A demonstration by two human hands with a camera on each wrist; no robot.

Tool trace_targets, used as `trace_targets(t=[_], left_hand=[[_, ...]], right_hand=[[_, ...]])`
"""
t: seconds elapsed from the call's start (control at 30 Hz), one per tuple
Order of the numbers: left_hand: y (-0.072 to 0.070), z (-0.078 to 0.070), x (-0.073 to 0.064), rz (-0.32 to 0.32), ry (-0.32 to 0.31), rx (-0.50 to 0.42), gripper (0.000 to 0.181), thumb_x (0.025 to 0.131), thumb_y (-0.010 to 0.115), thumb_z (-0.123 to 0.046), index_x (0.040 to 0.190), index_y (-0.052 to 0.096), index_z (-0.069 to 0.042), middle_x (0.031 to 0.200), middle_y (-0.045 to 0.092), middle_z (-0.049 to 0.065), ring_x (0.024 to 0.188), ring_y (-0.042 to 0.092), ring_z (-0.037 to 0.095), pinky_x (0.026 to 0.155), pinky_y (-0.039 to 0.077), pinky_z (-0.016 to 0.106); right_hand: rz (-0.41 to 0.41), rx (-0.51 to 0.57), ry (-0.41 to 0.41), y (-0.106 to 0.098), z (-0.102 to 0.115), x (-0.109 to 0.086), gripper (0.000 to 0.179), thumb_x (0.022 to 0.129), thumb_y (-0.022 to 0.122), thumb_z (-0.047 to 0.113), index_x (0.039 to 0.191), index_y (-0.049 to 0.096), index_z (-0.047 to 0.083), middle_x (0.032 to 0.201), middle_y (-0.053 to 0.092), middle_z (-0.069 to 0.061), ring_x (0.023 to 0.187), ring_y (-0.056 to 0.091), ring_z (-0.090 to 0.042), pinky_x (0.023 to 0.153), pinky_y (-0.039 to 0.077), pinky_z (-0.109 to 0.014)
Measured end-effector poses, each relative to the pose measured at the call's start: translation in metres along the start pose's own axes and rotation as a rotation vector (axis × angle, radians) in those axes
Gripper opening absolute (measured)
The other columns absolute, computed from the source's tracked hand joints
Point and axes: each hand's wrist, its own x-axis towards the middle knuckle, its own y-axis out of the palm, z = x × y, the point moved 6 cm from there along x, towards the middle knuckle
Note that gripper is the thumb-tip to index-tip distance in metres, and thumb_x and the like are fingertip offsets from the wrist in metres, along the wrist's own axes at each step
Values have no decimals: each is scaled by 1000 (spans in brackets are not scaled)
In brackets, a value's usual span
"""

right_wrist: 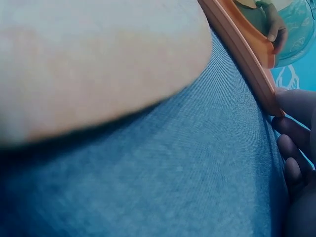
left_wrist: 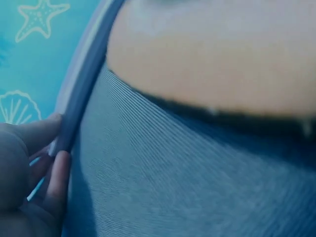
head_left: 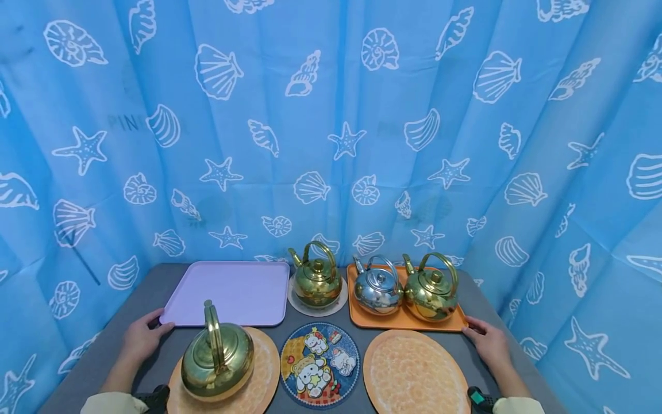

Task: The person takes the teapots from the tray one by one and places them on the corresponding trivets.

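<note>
At the near left corner of a bare purple tray, my left hand pinches the rim. In the left wrist view the thumb and a finger meet at the corner of the tray edge. My right hand pinches the near right corner of an orange tray; its fingers show at that corner in the right wrist view. A silver kettle and a gold kettle stand side by side on the orange tray.
Between the trays, another gold kettle stands on a pale round mat. A larger-looking gold kettle sits on the left tan round mat. In front lie a cartoon mat and a right tan mat. A blue curtain surrounds the table.
</note>
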Motion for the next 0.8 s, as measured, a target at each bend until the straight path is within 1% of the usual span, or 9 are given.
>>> trace_targets(t=[0.07, 0.17, 0.23, 0.33, 0.43, 0.53, 0.67, 0.8], left_hand=[[-2, -2, -1, -2, -1, -4, 68, 95, 64, -29, 141, 36, 11, 143, 28, 39, 132, 22, 57, 105, 23, 65], [-4, -8, -5, -22, 0, -6, 65, 95, 64, -26, 141, 38, 10, 142, 31, 39, 130, 26, 56, 103, 25, 66], [-6, -13, -8, -44, 10, -9, 62, 95, 63, -24, 141, 39, 10, 140, 35, 39, 127, 32, 55, 100, 30, 66], [-11, -22, -15, -82, 44, -30, 57, 96, 62, -22, 140, 41, 8, 137, 39, 38, 121, 39, 54, 92, 39, 65], [-17, -32, -22, -115, 104, -67, 54, 96, 61, -20, 139, 43, 7, 136, 41, 37, 121, 41, 53, 88, 43, 63], [-23, -44, -28, -152, 147, -111, 51, 97, 60, -20, 139, 45, 5, 139, 40, 35, 124, 40, 52, 88, 43, 64], [-34, -65, -39, -219, 229, -143, 48, 98, 60, -19, 138, 48, 5, 138, 43, 33, 123, 42, 52, 90, 42, 65], [-44, -91, -54, -260, 330, -162, 47, 97, 61, -20, 136, 50, 5, 136, 47, 31, 121, 45, 51, 91, 41, 64]], right_hand=[[1, 2, 1, 0, 0, 0, 42, 91, 67, 17, 122, 61, -10, 115, 63, -28, 108, 55, -46, 89, 44, -54], [-2, 11, 12, 1, 0, 0, 41, 91, 66, 16, 123, 61, -10, 117, 62, -29, 109, 55, -46, 89, 44, -54], [-5, 18, 27, 2, -2, 1, 41, 91, 66, 15, 123, 60, -10, 119, 61, -29, 109, 54, -45, 90, 44, -55], [-12, 25, 48, 3, -3, 1, 40, 92, 66, 13, 124, 60, -10, 121, 59, -30, 110, 53, -45, 91, 43, -55], [-9, 29, 59, 4, -4, 0, 40, 92, 65, 12, 125, 59, -10, 123, 58, -31, 111, 52, -45, 92, 41, -56], [-4, 27, 65, 4, -4, 1, 42, 92, 66, 14, 126, 59, -9, 125, 57, -31, 112, 51, -45, 92, 41, -56], [0, 22, 57, 3, -3, 1, 43, 92, 66, 15, 126, 58, -9, 125, 56, -31, 113, 51, -46, 93, 40, -56], [2, 13, 47, 3, -2, 0, 43, 92, 66, 15, 126, 59, -9, 125, 56, -31, 113, 51, -46, 93, 41, -56]])
